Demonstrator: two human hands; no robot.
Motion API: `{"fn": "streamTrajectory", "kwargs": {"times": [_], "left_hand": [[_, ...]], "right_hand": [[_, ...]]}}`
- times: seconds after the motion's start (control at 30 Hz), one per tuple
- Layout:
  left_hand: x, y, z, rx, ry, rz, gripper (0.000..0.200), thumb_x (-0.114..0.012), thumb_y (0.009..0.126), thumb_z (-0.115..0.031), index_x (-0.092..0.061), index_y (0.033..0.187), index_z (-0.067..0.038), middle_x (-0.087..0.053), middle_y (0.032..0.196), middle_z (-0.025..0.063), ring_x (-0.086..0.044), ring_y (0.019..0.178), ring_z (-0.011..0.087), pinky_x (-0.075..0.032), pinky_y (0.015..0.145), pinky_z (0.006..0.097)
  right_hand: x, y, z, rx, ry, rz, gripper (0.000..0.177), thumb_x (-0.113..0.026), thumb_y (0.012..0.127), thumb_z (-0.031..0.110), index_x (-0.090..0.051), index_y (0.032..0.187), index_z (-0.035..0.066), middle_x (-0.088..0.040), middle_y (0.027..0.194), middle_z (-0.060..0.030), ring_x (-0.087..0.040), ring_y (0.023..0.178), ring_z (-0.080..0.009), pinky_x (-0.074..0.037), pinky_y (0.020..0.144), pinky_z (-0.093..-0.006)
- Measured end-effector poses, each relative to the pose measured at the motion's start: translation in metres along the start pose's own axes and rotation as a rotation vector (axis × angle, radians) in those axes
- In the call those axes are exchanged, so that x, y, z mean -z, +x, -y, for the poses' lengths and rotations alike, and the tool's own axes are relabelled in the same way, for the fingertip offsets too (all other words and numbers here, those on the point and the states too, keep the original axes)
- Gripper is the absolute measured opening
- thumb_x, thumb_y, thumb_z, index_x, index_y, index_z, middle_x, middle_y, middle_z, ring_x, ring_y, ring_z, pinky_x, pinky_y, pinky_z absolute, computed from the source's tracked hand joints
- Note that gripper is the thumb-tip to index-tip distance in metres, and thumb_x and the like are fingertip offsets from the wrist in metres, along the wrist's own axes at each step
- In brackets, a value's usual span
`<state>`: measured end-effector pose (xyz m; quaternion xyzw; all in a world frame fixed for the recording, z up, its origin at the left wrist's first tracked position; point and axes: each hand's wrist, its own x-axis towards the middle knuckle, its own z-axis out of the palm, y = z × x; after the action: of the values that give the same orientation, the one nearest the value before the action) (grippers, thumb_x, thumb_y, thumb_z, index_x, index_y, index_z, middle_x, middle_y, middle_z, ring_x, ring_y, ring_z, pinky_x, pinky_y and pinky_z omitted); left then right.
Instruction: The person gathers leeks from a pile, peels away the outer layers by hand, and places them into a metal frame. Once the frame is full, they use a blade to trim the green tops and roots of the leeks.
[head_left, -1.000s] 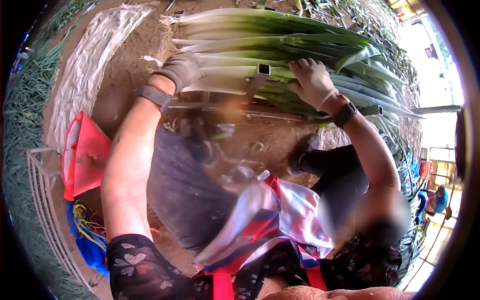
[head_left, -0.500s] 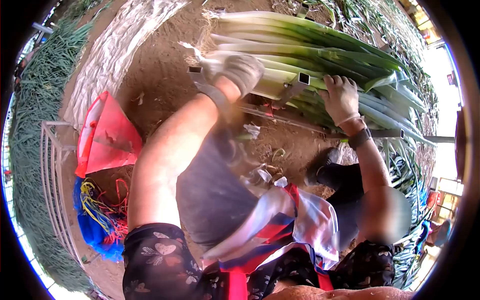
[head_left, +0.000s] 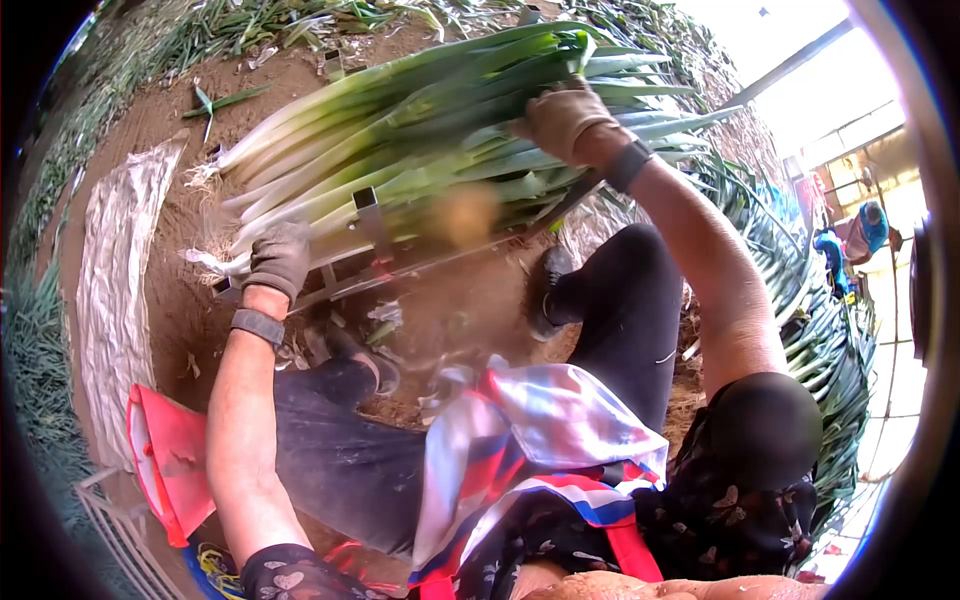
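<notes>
leeks (head_left: pixel 420 130) bundled across the metal frame (head_left: pixel 365 215) on the dirt. right hand (head_left: pixel 562 118) with fingers clenched over the green tops; left hand (head_left: pixel 278 258) curled at the white roots, grip unclear. probably best to press both ends evenly, roots flush.

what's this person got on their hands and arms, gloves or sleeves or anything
Both hands are gloved: the left hand in a worn grey-brown work glove, the right hand in a paler tan one. A dark left wristband and a dark right wristband sit just behind the gloves. The left sleeve and right sleeve are short and black with a pale butterfly print. The forearms are uncovered.
</notes>
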<state>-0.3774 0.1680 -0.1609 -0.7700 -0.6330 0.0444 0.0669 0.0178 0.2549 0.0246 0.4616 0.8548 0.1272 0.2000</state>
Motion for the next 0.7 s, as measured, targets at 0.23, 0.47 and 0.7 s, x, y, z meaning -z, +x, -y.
{"fn": "streamTrajectory", "kwargs": {"times": [0.23, 0.47, 0.7], "left_hand": [[0.012, 0.003, -0.001, -0.023, -0.052, 0.052, 0.011, -0.057, 0.084, -0.010, -0.065, 0.091, -0.007, -0.069, 0.088, 0.0180, -0.068, 0.084, 0.0371, -0.053, 0.071, 0.0481], [-0.021, 0.009, 0.009, -0.104, 0.014, -0.098, 0.011, -0.056, 0.083, -0.008, -0.066, 0.079, -0.007, -0.067, 0.080, 0.0201, -0.068, 0.076, 0.0353, -0.053, 0.065, 0.0462], [-0.009, 0.007, 0.009, -0.159, 0.015, -0.224, 0.018, -0.054, 0.082, -0.008, -0.070, 0.073, -0.007, -0.068, 0.072, 0.0182, -0.070, 0.064, 0.0318, -0.053, 0.053, 0.0446]], "right_hand": [[-0.044, -0.024, -0.086, -0.319, 0.298, 0.221, 0.057, -0.043, 0.098, 0.054, -0.071, 0.103, 0.005, -0.071, 0.098, -0.0162, -0.068, 0.091, -0.0296, -0.052, 0.085, -0.0443], [-0.063, -0.051, -0.173, -0.737, 0.920, 0.083, 0.051, -0.059, 0.091, 0.050, -0.068, 0.121, 0.009, -0.068, 0.119, -0.0106, -0.062, 0.110, -0.0261, -0.053, 0.083, -0.0389], [-0.097, -0.044, -0.177, -0.798, 0.292, 0.253, 0.061, -0.061, 0.083, 0.050, -0.067, 0.116, 0.000, -0.066, 0.117, -0.0242, -0.064, 0.107, -0.0380, -0.048, 0.096, -0.0421]]}}
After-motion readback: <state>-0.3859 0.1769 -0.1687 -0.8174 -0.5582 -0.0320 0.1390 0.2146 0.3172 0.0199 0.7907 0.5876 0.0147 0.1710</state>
